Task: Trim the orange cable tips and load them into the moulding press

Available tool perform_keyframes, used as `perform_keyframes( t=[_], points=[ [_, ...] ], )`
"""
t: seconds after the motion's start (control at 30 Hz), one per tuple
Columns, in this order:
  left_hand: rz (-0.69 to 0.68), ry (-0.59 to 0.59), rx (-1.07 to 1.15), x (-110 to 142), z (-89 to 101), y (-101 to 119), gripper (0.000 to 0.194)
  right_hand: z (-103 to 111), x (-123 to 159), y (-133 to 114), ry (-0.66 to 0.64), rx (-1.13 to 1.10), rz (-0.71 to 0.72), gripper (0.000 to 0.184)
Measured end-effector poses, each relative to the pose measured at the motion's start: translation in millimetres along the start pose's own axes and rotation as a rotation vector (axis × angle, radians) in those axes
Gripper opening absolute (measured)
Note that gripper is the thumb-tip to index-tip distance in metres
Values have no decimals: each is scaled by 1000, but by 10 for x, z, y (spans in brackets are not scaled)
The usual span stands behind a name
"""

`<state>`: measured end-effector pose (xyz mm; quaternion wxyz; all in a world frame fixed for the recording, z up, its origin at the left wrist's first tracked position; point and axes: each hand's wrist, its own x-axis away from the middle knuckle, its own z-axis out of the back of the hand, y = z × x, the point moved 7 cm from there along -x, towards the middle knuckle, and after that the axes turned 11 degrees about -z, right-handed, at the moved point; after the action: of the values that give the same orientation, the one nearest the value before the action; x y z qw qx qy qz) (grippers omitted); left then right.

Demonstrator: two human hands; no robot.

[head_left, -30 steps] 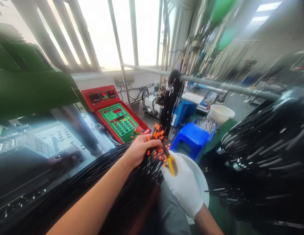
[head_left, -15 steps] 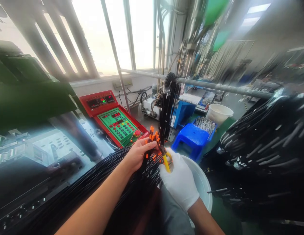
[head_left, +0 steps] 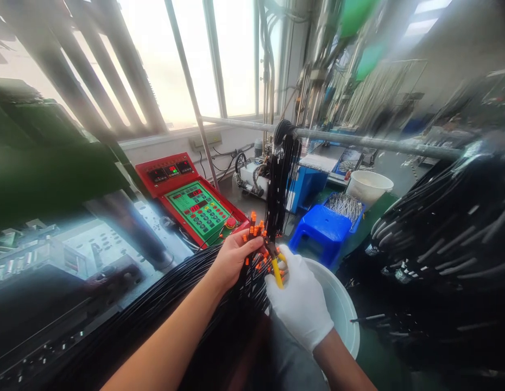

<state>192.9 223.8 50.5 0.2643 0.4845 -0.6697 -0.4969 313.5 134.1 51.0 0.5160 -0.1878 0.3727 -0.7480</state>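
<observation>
My bare left hand is closed on a bunch of black cables with orange tips, the tips standing up past the thumb. In my right hand, which wears a white glove, are cutting pliers with yellow handles. Their dark jaws are right beside the left fingertips, among the orange tips; whether they close on a cable I cannot tell. More orange-tipped ends show below the left hand. A thick bundle of black cables runs from under the hands to the lower left.
Below my right hand stands a pale round tub. A red control panel is ahead left, beside a green machine. Black cables hang from a metal rail. A blue stool and more hanging cables lie to the right.
The view has shifted slightly, so the surroundings sit a little further right and lower. Both hands keep nearly the same pose, with the pliers still beside the orange tips.
</observation>
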Motion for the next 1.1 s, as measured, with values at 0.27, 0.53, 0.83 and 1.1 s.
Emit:
perform_keyframes(
  t=[0.27,0.53,0.83,1.1],
  points=[
    [5,19,4,26,-25,18,22,-86,-15,39,-156,-277,-62,55],
    [-10,19,42,31,-45,7,20,-140,14,-32,-302,-519,-152,37],
    [-7,33,35,29,-49,13,19,-39,-3,35,-13,-124,3,56],
    [-43,45,109,35,-76,23,20,-62,0,22,33,-55,13,60]
  ],
)
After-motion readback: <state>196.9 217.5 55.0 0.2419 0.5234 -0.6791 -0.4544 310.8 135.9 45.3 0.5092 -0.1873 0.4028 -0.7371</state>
